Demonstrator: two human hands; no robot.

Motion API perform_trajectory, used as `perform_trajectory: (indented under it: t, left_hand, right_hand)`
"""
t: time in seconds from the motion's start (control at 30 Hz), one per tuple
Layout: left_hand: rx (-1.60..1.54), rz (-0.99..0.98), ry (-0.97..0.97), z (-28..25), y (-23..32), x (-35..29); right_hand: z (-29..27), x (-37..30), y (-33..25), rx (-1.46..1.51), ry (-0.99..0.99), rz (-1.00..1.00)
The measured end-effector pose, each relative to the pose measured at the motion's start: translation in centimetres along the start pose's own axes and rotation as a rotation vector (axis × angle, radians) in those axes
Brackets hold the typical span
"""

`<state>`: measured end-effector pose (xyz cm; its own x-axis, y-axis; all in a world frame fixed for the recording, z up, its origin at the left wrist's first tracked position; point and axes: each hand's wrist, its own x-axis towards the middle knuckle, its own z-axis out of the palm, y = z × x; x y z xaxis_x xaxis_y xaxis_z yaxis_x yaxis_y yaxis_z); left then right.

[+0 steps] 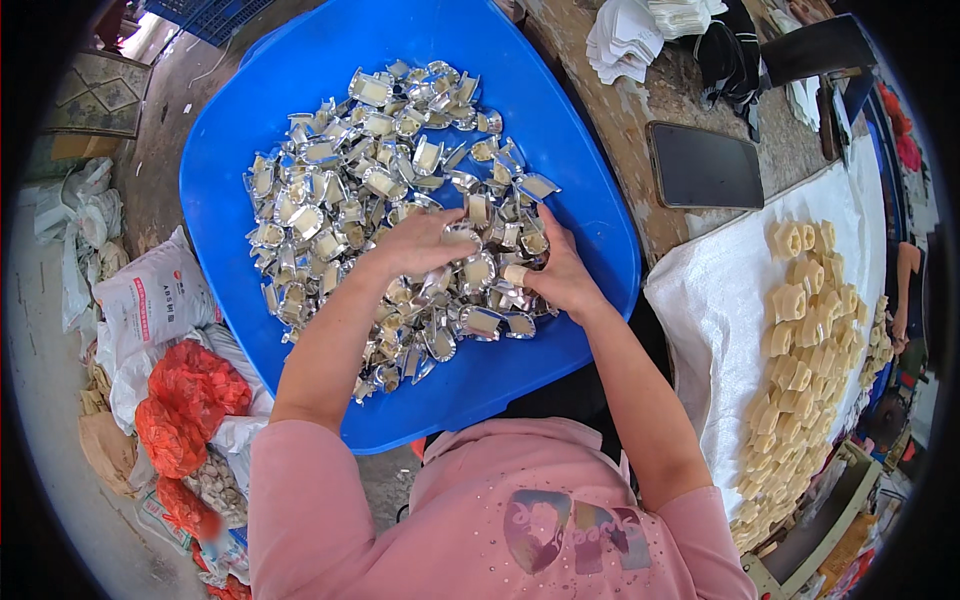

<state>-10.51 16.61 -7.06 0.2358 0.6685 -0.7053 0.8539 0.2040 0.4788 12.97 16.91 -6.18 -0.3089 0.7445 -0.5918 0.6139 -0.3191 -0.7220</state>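
A large blue plastic tub holds a heap of small shiny silver parts, each with a cream-coloured piece in it. My left hand reaches into the heap's right side, its thumb and fingers curled around one of these parts. Opposite it, my right hand rests at the heap's right edge with thumb and forefinger spread apart. A pale wrap shows around the right thumb. Several silver parts lie between the two hands, and the tips of some fingers are hidden among them.
Right of the tub, a wooden table bears a dark phone, white papers and a white cloth with many cream pieces. White sacks and red bags lie on the left. Another person's arm shows far right.
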Motion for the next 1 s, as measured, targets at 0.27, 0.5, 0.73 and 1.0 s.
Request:
perform_trajectory:
  t: [0.27, 0.5, 0.73, 1.0]
  left_hand:
    - [-0.239, 0.036, 0.132, 2.8, -1.0, -7.8]
    - [-0.473, 0.027, 0.311, 6.6, -1.8, -14.2]
    - [-0.681, -0.248, 0.866, 7.7, -4.8, -17.3]
    - [0.129, -0.093, 1.043, 7.4, -3.2, -14.8]
  right_hand:
    - [0.5, -1.2, -1.5, 0.432, -0.097, -0.155]
    - [4.7, -4.5, -4.4, 0.255, -0.369, -0.310]
    - [7.9, -7.2, -4.0, -0.026, -0.400, -0.531]
    - [2.0, -7.0, -1.5, -0.055, -0.108, -0.300]
